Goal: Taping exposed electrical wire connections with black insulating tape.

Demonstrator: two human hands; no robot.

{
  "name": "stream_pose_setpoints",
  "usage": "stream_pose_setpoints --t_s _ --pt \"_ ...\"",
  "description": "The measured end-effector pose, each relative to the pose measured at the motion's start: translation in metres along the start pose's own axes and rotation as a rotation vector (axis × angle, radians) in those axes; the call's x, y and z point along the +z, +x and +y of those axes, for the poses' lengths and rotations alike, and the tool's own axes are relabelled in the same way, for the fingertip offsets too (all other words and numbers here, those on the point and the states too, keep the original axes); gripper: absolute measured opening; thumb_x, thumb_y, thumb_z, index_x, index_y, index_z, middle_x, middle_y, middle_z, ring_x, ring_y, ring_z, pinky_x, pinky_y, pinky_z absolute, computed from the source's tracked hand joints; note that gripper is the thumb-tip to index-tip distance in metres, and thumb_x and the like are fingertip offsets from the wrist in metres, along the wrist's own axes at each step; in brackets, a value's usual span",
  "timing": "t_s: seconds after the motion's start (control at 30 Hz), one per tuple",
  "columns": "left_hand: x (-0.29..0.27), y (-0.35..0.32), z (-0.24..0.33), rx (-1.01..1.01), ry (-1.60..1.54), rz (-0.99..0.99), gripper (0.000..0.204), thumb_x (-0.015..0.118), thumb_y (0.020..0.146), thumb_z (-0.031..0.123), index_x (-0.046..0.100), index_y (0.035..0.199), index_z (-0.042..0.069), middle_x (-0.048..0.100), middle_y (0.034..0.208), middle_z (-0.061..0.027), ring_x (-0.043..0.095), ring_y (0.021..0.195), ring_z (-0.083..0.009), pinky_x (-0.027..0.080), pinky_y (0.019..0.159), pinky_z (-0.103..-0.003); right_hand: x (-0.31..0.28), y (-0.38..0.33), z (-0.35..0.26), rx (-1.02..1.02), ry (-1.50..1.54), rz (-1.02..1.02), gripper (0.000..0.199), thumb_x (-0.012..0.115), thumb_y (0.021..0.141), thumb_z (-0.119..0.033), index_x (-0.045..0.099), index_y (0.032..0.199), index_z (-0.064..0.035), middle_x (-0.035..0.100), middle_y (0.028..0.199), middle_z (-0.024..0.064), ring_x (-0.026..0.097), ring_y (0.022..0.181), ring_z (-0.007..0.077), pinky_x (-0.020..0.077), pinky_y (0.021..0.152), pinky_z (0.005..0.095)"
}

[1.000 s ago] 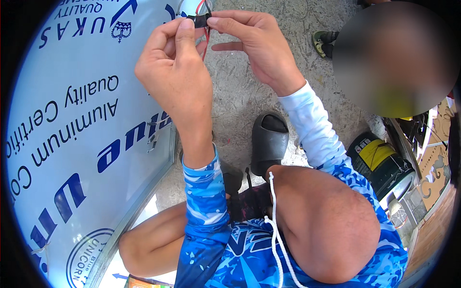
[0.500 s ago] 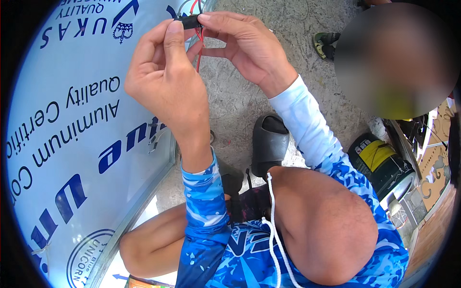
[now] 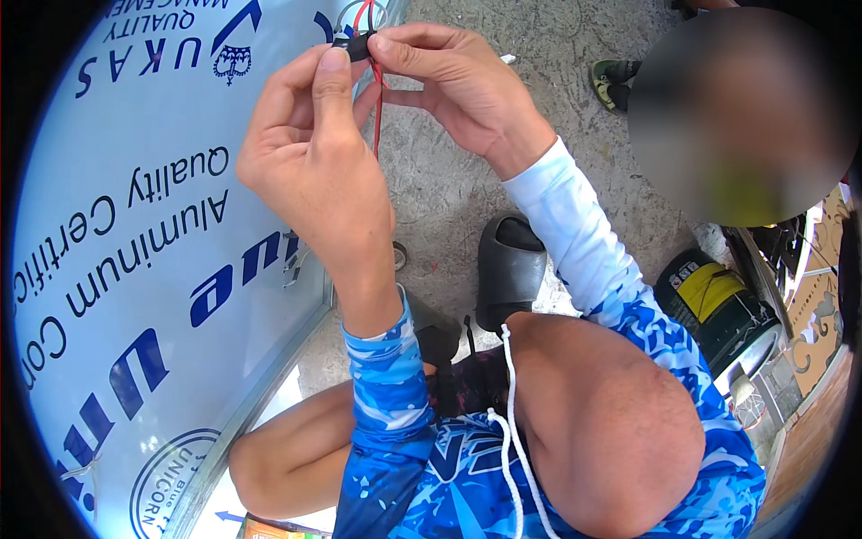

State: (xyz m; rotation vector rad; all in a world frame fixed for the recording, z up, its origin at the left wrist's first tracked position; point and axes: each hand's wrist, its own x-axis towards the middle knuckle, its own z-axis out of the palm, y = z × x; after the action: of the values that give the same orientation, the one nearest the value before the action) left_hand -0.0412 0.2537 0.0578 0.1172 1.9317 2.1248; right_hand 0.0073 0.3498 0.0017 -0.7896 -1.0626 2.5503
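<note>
Head view: both hands are raised near the top of the picture, over a grey concrete floor [image 3: 449, 193]. The left hand [image 3: 310, 166] and the right hand [image 3: 453, 85] pinch between them a small black connector [image 3: 353, 45], each with thumb and fingers closed on it; the left thumb presses up against its near end, the right fingertips grip its far side. A thin red wire [image 3: 378, 108] hangs down from the connector between the two hands, and more red and pale wire loops up from it at the upper edge. To the left lies a large white aluminium sheet [image 3: 135, 269] with blue and black print, its metal edge running down beside the left forearm. Below the hands a dark slip-on sandal [image 3: 512, 265] stands on the floor, just above the person's bare knee. At the right a black canister with a yellow label [image 3: 714, 310] lies near the right elbow
</note>
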Motion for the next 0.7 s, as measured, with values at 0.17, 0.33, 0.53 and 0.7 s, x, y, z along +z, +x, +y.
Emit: stream_pose_setpoints --t_s 0.17,0.33,0.53,0.7 --pt "0.005 -0.004 -0.005 0.004 0.013 0.027 0.012 0.062 0.090 0.004 0.065 0.094 -0.007 0.068 0.082 -0.0081 0.064 0.074 -0.0103 0.055 0.068 -0.022 0.009 -0.010 -0.009 -0.128 -0.177 0.094 0.018 0.071 0.085 -0.015 0.070 0.099 -0.0029 0.070 0.094 0.0073 0.065 0.087 0.0154 0.0524 0.081 0.0309" --pt "0.007 -0.007 -0.010 0.160 0.081 0.034 0.010 0.062 0.089 0.002 0.066 0.093 -0.007 0.068 0.081 -0.0068 0.064 0.075 -0.0090 0.052 0.065 -0.021 0.020 -0.024 -0.029 -0.146 -0.211 0.118 0.020 0.066 0.089 -0.015 0.070 0.098 0.0023 0.070 0.090 0.0088 0.065 0.083 0.0141 0.0517 0.079 0.0281" --pt "0.007 -0.012 -0.020 0.415 0.328 -0.022 0.009 0.066 0.085 0.000 0.069 0.093 -0.003 0.069 0.089 -0.0115 0.068 0.078 -0.0186 0.055 0.069 -0.028 0.020 -0.021 -0.040 -0.012 -0.049 -0.030 0.033 0.068 0.087 -0.017 0.065 0.107 0.0086 0.068 0.096 0.0120 0.063 0.085 0.0150 0.0487 0.083 0.0274" --pt "0.011 -0.012 -0.031 0.651 0.472 -0.008 0.018 0.067 0.077 -0.005 0.071 0.093 0.002 0.068 0.096 -0.0143 0.068 0.080 -0.0262 0.054 0.072 -0.032 0.017 -0.021 -0.037 -0.098 -0.192 -0.006 0.028 0.067 0.087 -0.014 0.066 0.105 0.0080 0.068 0.093 0.0098 0.063 0.084 0.0135 0.0485 0.078 0.0254"
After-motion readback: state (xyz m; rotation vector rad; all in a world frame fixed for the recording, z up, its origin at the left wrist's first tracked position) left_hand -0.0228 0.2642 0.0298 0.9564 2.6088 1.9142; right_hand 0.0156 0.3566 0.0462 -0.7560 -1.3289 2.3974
